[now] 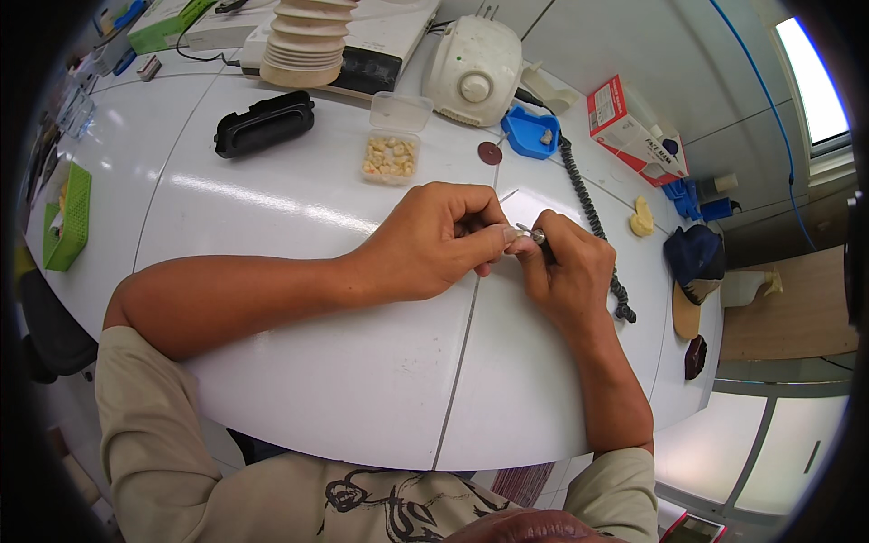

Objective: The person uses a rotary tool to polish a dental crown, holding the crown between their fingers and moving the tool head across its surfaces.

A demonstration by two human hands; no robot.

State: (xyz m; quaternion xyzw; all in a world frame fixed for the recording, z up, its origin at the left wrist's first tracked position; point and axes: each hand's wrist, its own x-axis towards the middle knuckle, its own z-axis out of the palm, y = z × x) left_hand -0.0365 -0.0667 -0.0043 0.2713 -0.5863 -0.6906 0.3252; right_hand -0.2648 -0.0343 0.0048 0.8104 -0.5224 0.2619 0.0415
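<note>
My left hand [425, 242] is closed, thumb and fingers pinched together; whatever sits between the fingertips is too small and covered to make out. Gripped in my right hand [575, 264] is a metal rotary handpiece [539, 236], its thin tip pointing left at the left fingertips. Both hands meet just above the white table. A black coiled cord [584, 185] runs behind the right hand from near the cream control box [472, 74]. Beyond the left hand stands a clear plastic box [390, 157] of small tooth-coloured pieces, lid up. A dark red disc [490, 153] lies nearby.
A blue tray [530, 132] and a red-and-white carton [636, 131] stand at the back right. A yellowish lump [642, 217] and a cap [695, 267] lie rightward. A black case [263, 124], a ribbed hose [306, 41] and a green basket [68, 217] are leftward on the white table [344, 380].
</note>
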